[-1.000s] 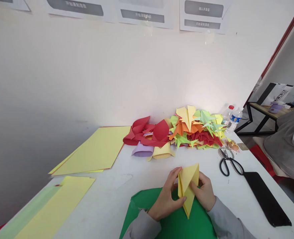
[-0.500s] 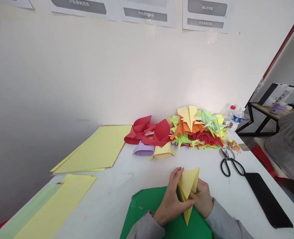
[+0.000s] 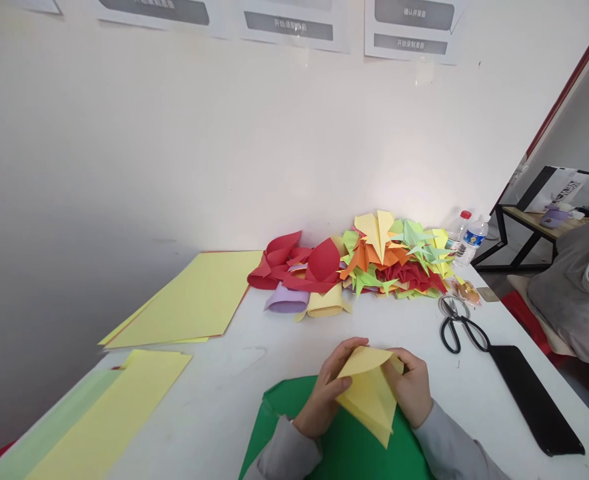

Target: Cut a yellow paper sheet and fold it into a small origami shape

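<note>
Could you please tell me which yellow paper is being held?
The folded yellow piece above the green sheet, gripped by the left hand and right hand; the other yellow papers sit away from both hands.

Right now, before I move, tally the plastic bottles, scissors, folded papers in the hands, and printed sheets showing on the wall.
Plastic bottles: 2
Black-handled scissors: 1 pair
Folded yellow paper, held by left hand and right hand: 1
Printed wall sheets, cut off by the picture's top: 4
Total: 8
</note>
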The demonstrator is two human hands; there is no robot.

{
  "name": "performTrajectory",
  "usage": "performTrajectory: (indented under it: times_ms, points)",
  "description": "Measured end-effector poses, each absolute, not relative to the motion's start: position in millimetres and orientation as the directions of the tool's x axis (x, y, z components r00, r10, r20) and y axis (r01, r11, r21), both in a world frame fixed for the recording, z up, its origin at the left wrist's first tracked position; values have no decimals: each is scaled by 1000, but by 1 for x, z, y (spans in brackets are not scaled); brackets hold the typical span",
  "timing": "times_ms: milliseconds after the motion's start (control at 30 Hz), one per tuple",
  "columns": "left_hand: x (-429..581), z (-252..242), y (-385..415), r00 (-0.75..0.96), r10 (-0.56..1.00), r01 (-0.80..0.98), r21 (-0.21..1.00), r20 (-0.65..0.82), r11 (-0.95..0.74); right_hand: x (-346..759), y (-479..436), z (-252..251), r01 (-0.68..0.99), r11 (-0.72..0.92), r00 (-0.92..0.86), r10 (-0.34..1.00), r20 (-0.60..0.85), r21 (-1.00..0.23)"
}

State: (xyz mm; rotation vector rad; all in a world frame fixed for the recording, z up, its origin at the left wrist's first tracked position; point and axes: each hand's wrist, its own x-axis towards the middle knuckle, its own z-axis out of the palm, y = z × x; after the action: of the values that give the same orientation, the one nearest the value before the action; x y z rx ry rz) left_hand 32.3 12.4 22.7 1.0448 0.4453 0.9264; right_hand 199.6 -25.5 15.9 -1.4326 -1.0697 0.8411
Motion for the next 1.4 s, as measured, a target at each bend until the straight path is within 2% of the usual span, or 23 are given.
performTrajectory:
  times_ms: [167, 433, 567, 733, 867, 967, 1067, 1167, 1300, 1400]
  points:
    - [34, 20, 15, 524, 852, -485, 814, -23, 320, 201, -22, 15, -2, -29, 310, 950, -28, -1000]
    - [41, 13, 15, 553, 828, -414, 831, -96, 373, 201, -21, 14, -55, 25, 302, 953, 7, -998]
    - [40, 14, 18, 558, 819, -391, 829, -132, 399, 204, -19, 12, -18, 56, 319, 946, 47, -998]
    - [37, 20, 21, 589, 767, -412, 722, -254, 556, 212, -16, 10, 50, 146, 332, 931, 154, -988]
    - [35, 25, 23, 544, 783, -440, 692, -302, 572, 218, -13, 5, 66, 189, 264, 943, 200, -980]
    - [32, 26, 25, 551, 780, -439, 692, -296, 573, 220, -11, -1, 68, 174, 232, 955, 185, -982]
    - [28, 27, 26, 610, 761, -457, 687, -219, 565, 221, -10, -5, 87, 193, 225, 952, 208, -977]
    - [27, 26, 25, 615, 767, -467, 701, -180, 539, 220, -11, -5, 151, 263, 198, 936, 290, -953]
    - [32, 25, 23, 542, 807, -405, 768, -234, 496, 218, -15, -3, 265, 418, 65, 891, 449, -869]
    - [34, 25, 22, 559, 796, -342, 811, -230, 475, 217, -18, -3, 285, 512, -12, 847, 531, -810]
